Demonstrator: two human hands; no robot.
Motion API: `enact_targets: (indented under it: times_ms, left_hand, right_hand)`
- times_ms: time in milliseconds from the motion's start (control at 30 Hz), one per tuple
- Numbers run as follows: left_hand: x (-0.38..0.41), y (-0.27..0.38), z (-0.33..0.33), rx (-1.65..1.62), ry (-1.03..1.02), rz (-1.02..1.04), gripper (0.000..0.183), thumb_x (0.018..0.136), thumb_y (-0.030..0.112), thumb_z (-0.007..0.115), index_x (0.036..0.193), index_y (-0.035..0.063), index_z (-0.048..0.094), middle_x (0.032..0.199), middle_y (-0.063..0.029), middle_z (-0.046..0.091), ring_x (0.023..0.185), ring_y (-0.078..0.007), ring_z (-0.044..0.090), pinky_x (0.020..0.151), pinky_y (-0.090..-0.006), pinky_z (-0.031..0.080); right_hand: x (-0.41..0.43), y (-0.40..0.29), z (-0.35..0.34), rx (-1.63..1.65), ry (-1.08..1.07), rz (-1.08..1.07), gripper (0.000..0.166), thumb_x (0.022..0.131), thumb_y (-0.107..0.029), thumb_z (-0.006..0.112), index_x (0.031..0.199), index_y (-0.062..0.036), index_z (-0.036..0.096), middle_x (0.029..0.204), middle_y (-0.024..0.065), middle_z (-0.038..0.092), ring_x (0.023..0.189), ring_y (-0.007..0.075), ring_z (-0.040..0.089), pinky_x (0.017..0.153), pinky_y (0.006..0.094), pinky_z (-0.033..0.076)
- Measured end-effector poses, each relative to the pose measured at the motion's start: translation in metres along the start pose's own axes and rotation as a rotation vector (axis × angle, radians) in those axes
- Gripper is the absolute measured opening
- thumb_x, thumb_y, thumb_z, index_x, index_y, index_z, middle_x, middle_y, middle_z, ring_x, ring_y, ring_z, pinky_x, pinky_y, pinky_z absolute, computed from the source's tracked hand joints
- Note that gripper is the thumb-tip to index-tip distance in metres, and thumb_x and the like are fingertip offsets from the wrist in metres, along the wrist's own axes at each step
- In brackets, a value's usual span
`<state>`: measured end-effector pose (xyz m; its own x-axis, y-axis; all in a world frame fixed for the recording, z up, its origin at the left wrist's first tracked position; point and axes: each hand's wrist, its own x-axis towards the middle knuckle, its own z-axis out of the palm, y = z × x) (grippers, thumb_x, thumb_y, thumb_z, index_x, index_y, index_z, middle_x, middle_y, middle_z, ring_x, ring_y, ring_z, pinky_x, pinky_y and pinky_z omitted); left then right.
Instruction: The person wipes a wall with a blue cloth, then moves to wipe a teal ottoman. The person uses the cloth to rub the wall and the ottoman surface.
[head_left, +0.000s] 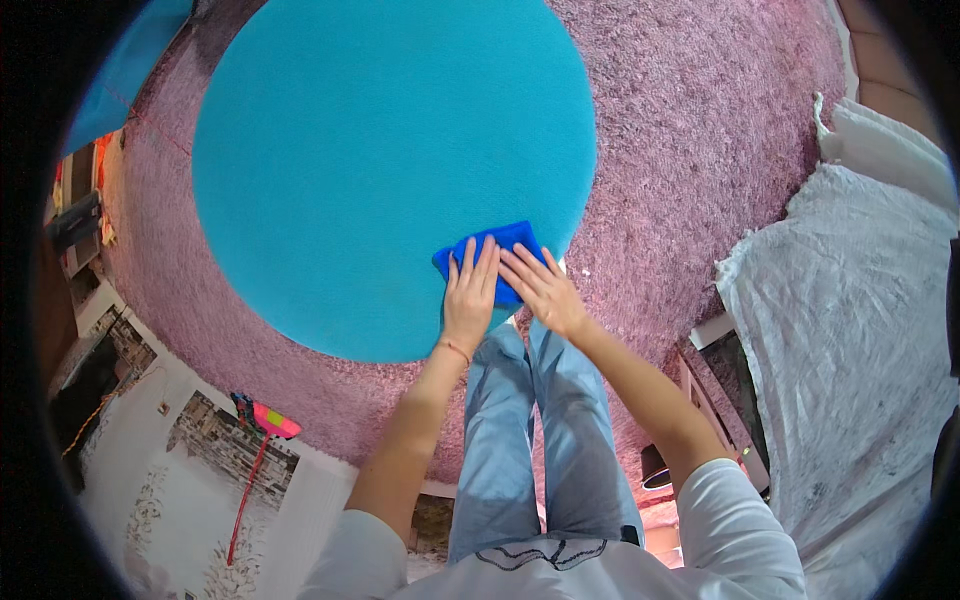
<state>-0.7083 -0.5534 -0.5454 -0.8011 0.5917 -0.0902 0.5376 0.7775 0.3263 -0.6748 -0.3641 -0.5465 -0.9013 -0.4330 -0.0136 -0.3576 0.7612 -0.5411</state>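
Observation:
Both my hands lie flat on a folded dark-blue cloth (512, 234), which rests on a round turquoise surface (390, 150) near its lower right edge. My left hand (471, 289) covers the left part of the cloth, fingers pointing away from me. Over the right part lies my right hand (546, 289), angled inward, its fingertips close to those of the left. The palms press from above, and neither hand closes around the cloth. Part of the cloth is hidden under the hands.
A pink shaggy carpet (675, 135) surrounds the round surface. White crumpled fabric (840, 300) drapes over something at the right. A pink broom (274, 422) with a red handle lies lower left. Another blue surface (139, 60) stands at the upper left.

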Motion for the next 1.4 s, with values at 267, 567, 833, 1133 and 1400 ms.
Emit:
enact_targets:
  times_ms: [267, 567, 833, 1133, 1400]
  left_hand:
    - [0.155, -0.016, -0.019, 0.052, 0.208, 0.129, 0.054, 0.088, -0.001, 0.049, 0.142, 0.0014, 0.047, 0.153, -0.0105, 0.04, 0.143, -0.0392, 0.031, 0.113, -0.055, 0.032]
    - [-0.022, 0.021, 0.018, -0.005, -0.04, 0.079, 0.05, 0.09, 0.004, 0.048, 0.14, 0.0056, 0.052, 0.15, -0.0111, 0.045, 0.141, -0.0379, 0.037, 0.113, -0.0611, 0.027]
    - [0.106, 0.025, 0.004, -0.078, 0.109, 0.193, 0.059, 0.084, -0.006, 0.052, 0.141, 0.0115, 0.052, 0.152, -0.01, 0.041, 0.144, -0.0439, 0.027, 0.116, -0.0553, 0.026]
    - [-0.043, 0.015, 0.024, -0.005, -0.016, 0.134, 0.053, 0.089, -0.001, 0.049, 0.142, -0.0018, 0.047, 0.15, -0.0205, 0.042, 0.139, -0.0449, 0.037, 0.109, -0.0558, 0.035]
    - [0.032, 0.045, 0.042, 0.013, 0.224, 0.102, 0.059, 0.085, -0.007, 0.046, 0.144, -0.0044, 0.041, 0.151, -0.0226, 0.038, 0.141, -0.0472, 0.031, 0.113, -0.0551, 0.031]
  right_hand:
    - [0.09, 0.096, -0.051, -0.041, 0.395, 0.063, 0.045, 0.086, -0.008, 0.052, 0.13, -0.0021, 0.058, 0.142, 0.016, 0.052, 0.135, 0.0313, 0.047, 0.112, 0.0479, 0.037]
    - [-0.031, -0.011, 0.017, 0.214, 0.325, 0.236, 0.05, 0.086, -0.005, 0.052, 0.136, 0.0016, 0.052, 0.146, 0.0225, 0.044, 0.138, 0.038, 0.042, 0.111, 0.048, 0.039]
    - [0.031, 0.025, 0.011, 0.239, 0.743, 0.504, 0.073, 0.071, 0.014, 0.052, 0.142, -0.0003, 0.046, 0.149, 0.0224, 0.04, 0.14, 0.043, 0.035, 0.111, 0.0468, 0.039]
    - [-0.038, -0.047, 0.075, 0.335, 0.701, 0.391, 0.043, 0.083, -0.002, 0.057, 0.126, -0.0027, 0.063, 0.144, 0.015, 0.051, 0.137, 0.0371, 0.044, 0.109, 0.05, 0.042]
    - [-0.012, 0.042, 0.051, 0.244, 0.847, 0.094, 0.036, 0.084, -0.01, 0.06, 0.118, -0.0021, 0.065, 0.14, 0.0131, 0.055, 0.132, 0.0355, 0.05, 0.103, 0.0486, 0.047]
